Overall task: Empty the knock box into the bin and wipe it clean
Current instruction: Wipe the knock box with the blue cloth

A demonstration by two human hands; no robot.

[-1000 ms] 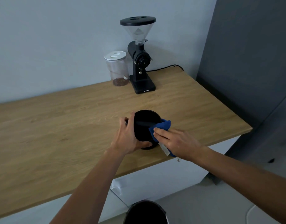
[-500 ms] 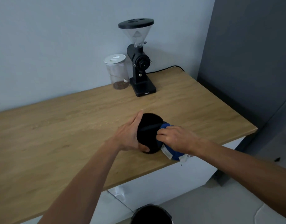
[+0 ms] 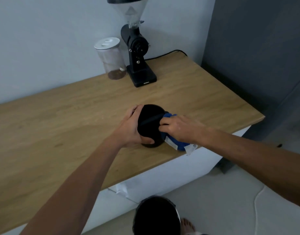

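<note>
Now left hand (image 3: 129,131) grips knock box (image 3: 150,122); right hand (image 3: 177,129) presses cloth (image 3: 178,145).

Home kitchen coffee corner: wood counter (image 3: 61,119) w/ white cabinet fronts, grinder (image 3: 137,48), bean jar (image 3: 112,60), bin (image 3: 156,216) on floor, bare foot (image 3: 188,225).

Left hand (image 3: 129,131) grips black knock box (image 3: 150,125); right hand (image 3: 177,128) presses blue cloth (image 3: 178,145) against it

Wooden counter (image 3: 61,126) carries grinder (image 3: 137,53), jar (image 3: 112,60), knock box (image 3: 151,126).
</note>
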